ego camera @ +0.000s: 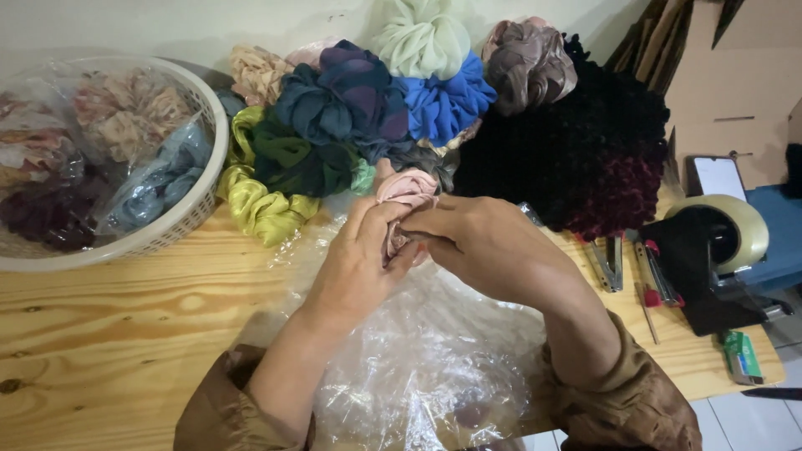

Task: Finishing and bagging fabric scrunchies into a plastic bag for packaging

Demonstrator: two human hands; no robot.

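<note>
Nearest the camera, two brown sleeves [618, 409] lead up to the hands, which meet above a heap of clear plastic bags [426, 359] spread on the wooden table [109, 334]. The left hand [363, 259] is curled closed, its fingers wrapped around the lower part of a pale pink scrunchie [405, 194]. The right hand [480, 242] presses in from the other side, fingertips pinched on the same pink fabric, so the scrunchie sits between both hands with its top bulging out above them. To the right of the right hand lie a stapler [610, 263] and a black tape dispenser [710, 250] with a roll of tape. Left of the left hand stands a white basket [180, 225] filled with bagged scrunchies. Just beyond the hands, a pile of loose scrunchies rests against the wall: a yellow-green scrunchie [263, 209], a dark navy scrunchie [342, 100], a bright blue scrunchie [443, 104], a pale green scrunchie [422, 38] and a large mass of black and maroon scrunchies [576, 150].
</note>
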